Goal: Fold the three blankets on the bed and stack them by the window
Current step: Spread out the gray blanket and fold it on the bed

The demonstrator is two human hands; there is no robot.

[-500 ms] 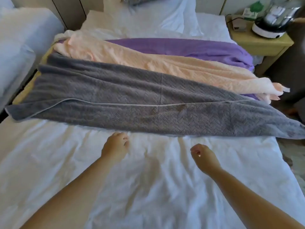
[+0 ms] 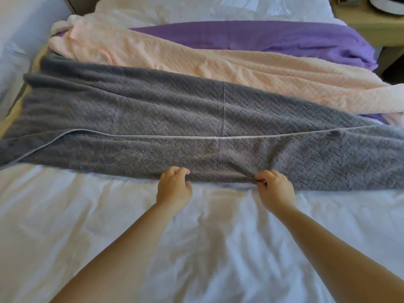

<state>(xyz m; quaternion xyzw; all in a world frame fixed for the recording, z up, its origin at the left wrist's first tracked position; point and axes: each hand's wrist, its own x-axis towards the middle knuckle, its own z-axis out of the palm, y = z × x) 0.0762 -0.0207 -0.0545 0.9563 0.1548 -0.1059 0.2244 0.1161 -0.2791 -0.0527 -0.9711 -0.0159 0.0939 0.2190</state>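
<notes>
Head view shows your grey blanket (image 2: 196,119) lying as a long band across the bed (image 2: 87,226), its long axis running left to right and both ends passing out of frame. Your left hand (image 2: 175,186) and right hand (image 2: 275,188) sit near each other at the middle of its near edge, each with fingers curled onto the fabric; the right bunches it. Just behind, lying the same way, are the pink blanket (image 2: 218,62) and then the purple blanket (image 2: 262,36). A wooden nightstand (image 2: 369,25) stands far right. White sheet stretches from the grey edge toward you.
</notes>
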